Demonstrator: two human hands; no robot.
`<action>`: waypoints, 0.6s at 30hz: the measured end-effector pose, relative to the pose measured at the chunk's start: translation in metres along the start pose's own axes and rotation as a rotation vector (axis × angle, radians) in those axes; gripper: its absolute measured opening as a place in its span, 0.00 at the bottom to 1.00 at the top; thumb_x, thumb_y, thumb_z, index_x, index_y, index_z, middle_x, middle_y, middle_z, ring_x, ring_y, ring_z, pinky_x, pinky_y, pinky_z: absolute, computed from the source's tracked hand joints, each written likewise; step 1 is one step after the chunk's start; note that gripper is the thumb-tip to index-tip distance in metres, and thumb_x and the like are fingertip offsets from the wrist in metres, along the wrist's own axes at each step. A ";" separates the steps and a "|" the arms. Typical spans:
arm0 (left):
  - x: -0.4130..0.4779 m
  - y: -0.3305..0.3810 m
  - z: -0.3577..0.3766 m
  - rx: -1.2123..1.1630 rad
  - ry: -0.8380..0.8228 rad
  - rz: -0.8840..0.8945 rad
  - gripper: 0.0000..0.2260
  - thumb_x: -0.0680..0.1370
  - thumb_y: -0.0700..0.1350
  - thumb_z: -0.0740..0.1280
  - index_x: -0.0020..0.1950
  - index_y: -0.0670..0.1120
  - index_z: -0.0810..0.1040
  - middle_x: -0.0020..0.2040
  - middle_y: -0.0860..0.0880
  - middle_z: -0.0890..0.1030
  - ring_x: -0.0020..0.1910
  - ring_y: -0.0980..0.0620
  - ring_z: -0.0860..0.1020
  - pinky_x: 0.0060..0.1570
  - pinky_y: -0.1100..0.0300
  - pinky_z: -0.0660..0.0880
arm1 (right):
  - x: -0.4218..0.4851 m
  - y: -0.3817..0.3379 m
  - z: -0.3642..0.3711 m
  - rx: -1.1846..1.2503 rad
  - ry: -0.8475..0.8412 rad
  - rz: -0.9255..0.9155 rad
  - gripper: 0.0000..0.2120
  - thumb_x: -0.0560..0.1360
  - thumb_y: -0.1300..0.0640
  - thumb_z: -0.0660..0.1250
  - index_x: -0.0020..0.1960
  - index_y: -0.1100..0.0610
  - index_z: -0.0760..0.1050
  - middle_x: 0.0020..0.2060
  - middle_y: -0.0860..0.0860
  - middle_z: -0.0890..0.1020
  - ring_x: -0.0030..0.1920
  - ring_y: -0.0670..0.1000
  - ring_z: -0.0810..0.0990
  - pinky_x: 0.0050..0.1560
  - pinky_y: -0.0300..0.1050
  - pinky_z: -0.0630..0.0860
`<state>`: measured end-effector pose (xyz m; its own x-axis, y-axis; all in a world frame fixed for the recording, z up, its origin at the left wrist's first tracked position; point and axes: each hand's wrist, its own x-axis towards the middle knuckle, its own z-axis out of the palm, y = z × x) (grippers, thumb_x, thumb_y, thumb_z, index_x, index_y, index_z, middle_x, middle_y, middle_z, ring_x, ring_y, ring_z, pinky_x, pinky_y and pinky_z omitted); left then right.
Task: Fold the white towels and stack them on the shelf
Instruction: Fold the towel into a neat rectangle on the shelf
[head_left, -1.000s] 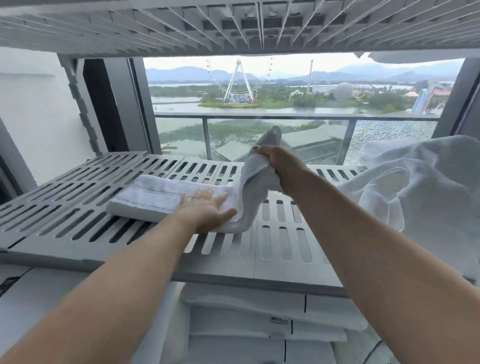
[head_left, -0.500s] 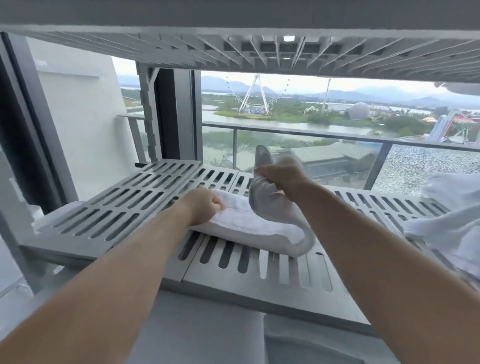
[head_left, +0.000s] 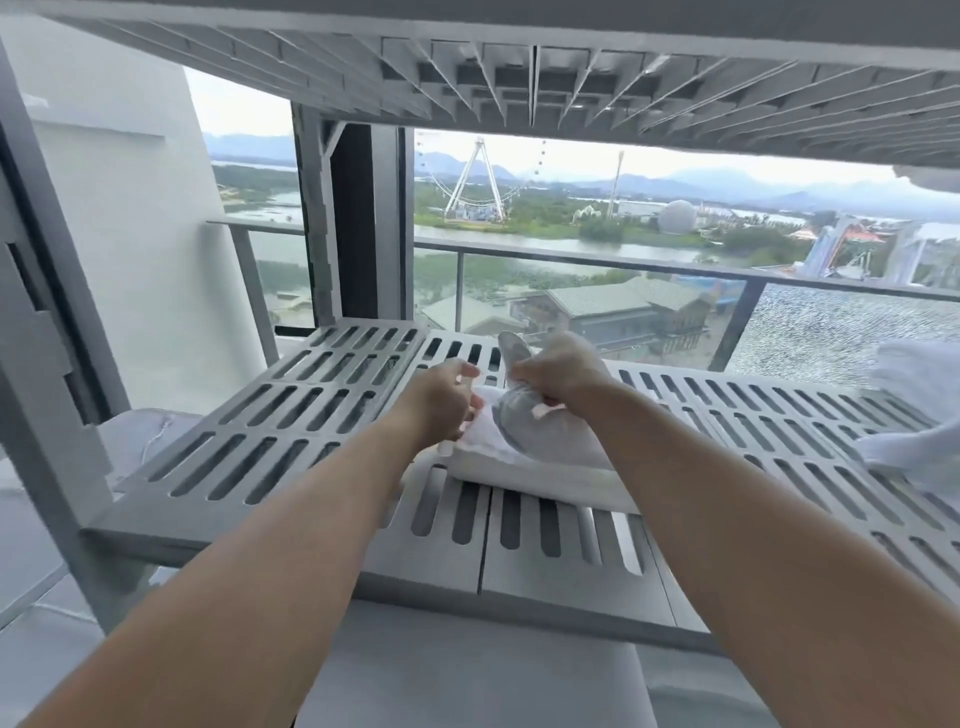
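A white towel (head_left: 540, 467), folded into a thick strip, lies on the grey slotted shelf (head_left: 291, 426). Its right end is doubled over the top of the rest. My right hand (head_left: 563, 374) grips that raised end, a corner of cloth sticking up past the fingers. My left hand (head_left: 441, 400) pinches the towel's left edge with curled fingers. Both forearms reach in from the bottom of the head view.
Loose white towels (head_left: 914, 410) lie heaped at the right end of the shelf. Another slotted shelf (head_left: 519, 67) hangs close overhead. An upright post (head_left: 41, 332) stands at the left. Behind the shelf is a window with a glass balcony rail (head_left: 571, 260).
The right hand has carried the towel's end leftward and down over the folded part. The left hand went from pressing flat to pinching the left edge. The camera has swung left.
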<state>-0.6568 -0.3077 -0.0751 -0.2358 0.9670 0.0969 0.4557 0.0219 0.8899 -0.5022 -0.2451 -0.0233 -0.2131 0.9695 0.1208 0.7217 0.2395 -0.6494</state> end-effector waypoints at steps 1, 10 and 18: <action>0.001 0.000 0.000 0.001 -0.013 -0.013 0.16 0.80 0.35 0.54 0.63 0.45 0.75 0.47 0.43 0.82 0.44 0.47 0.81 0.37 0.54 0.81 | 0.000 -0.003 0.000 0.037 -0.034 0.008 0.16 0.73 0.48 0.68 0.36 0.61 0.78 0.30 0.56 0.82 0.28 0.54 0.80 0.31 0.45 0.78; 0.019 0.020 0.008 0.424 0.246 0.121 0.14 0.83 0.49 0.55 0.58 0.47 0.79 0.52 0.47 0.80 0.50 0.46 0.76 0.49 0.52 0.72 | 0.005 0.032 0.010 -0.410 -0.166 -0.332 0.14 0.78 0.44 0.65 0.53 0.51 0.83 0.52 0.52 0.84 0.54 0.54 0.80 0.53 0.45 0.75; 0.042 0.046 0.034 0.554 0.015 0.048 0.15 0.83 0.49 0.57 0.50 0.45 0.83 0.54 0.43 0.83 0.55 0.43 0.79 0.51 0.53 0.74 | -0.012 0.059 0.050 -0.529 -0.195 -0.384 0.39 0.76 0.28 0.40 0.81 0.48 0.50 0.81 0.49 0.52 0.81 0.55 0.46 0.78 0.62 0.39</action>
<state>-0.6163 -0.2569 -0.0454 -0.2140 0.9665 0.1418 0.8487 0.1121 0.5168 -0.4904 -0.2453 -0.1008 -0.5975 0.7956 0.0996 0.7854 0.6058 -0.1274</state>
